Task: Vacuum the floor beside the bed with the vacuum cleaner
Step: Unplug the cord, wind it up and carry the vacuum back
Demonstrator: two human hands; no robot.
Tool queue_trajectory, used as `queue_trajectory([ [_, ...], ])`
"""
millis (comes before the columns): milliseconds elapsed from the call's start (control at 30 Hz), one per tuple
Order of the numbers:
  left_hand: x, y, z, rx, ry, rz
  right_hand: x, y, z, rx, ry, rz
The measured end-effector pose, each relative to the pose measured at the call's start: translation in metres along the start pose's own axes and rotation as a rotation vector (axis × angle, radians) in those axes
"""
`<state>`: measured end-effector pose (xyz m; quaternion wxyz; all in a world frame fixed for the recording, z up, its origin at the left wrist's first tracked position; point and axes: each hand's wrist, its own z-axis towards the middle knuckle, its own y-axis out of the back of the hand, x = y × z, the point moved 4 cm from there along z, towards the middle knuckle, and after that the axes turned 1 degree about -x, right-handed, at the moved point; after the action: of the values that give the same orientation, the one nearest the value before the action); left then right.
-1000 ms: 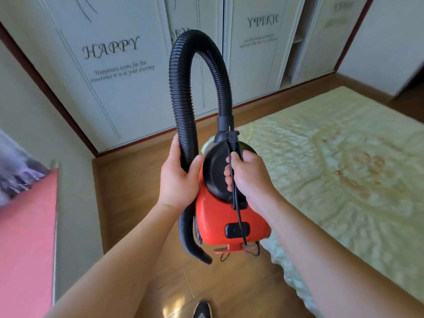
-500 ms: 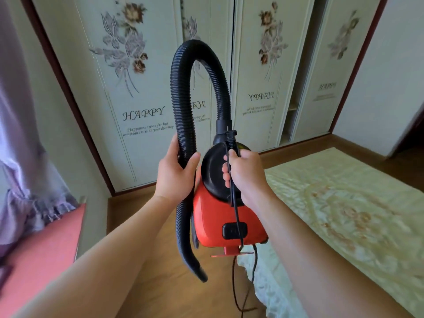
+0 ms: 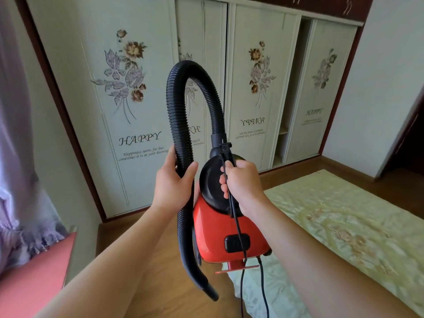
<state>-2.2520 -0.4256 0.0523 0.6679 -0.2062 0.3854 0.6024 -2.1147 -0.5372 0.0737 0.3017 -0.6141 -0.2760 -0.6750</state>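
Fingers (image 3: 223,180) of the right hand (image 3: 241,182) were curled tight round the black top handle of the red vacuum cleaner (image 3: 227,232), pinching the cord (image 3: 237,228) against it; the left hand (image 3: 171,182) was wrapped round the ribbed hose (image 3: 181,115), thumb across the front. The vac hung in the air over the wood floor (image 3: 160,271), just beside the near corner of the bed (image 3: 332,221), nozzle (image 3: 208,289) pointing down.

To do this well, I'd judge: lower the body, slide the left hand nearer the nozzle, keep the cord clear of it (a snag looks likely).

Vs. the earlier frames, the view had tipped up: more wardrobe (image 3: 128,106) showed, less floor, grips unchanged.
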Motion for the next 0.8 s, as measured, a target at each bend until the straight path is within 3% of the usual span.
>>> queue_trajectory([
  [800,0.161,0.113,0.179,0.033,-0.024,-0.016,-0.010,-0.223,0.151,-0.047,-0.014,0.037],
])
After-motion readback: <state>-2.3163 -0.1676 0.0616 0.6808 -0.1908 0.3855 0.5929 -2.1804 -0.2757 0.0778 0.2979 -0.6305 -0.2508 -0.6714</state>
